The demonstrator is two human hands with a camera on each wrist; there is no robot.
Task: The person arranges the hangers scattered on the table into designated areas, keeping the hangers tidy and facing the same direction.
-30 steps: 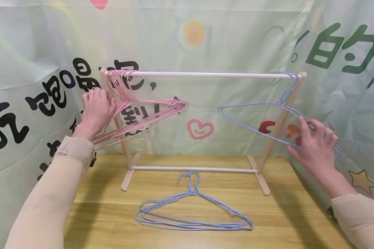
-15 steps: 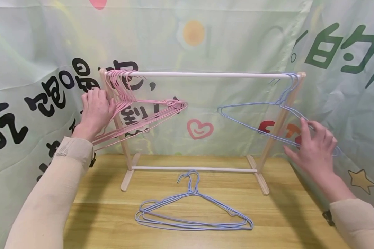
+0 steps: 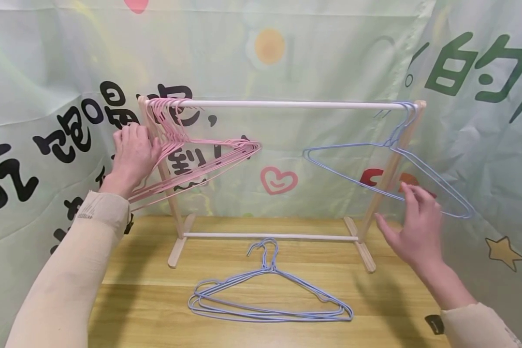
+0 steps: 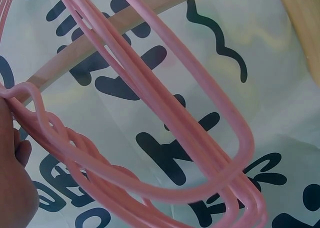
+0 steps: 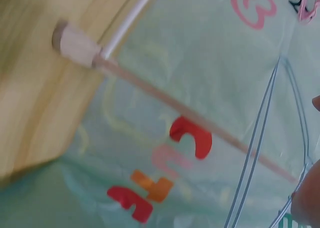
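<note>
My left hand (image 3: pixel 135 150) grips the near shoulders of several pink hangers (image 3: pixel 243 144), which hang by their hooks at the rack's left end. In the left wrist view the pink hangers (image 4: pixel 167 113) fill the middle, with part of the hand at the left edge. On the right, two blue hangers (image 3: pixel 391 143) hang from the white top bar (image 3: pixel 287 104). My right hand (image 3: pixel 415 227) is just in front of them, fingers relaxed and thumb spread, holding nothing. Its wrist view shows the blue hangers' wires (image 5: pixel 281 59) with fingertips at the right edge.
Several more blue hangers (image 3: pixel 271 268) lie stacked on the wooden table (image 3: pixel 148 299), in front of the rack's lower white bar (image 3: pixel 269 236). Wooden feet (image 3: pixel 361 246) support the rack's posts. Printed cloth (image 3: pixel 339 58) hangs behind and at both sides.
My right hand has let go of the blue hangers and moved left and down, away from their near shoulders. The left hand has stayed on the pink hangers.
</note>
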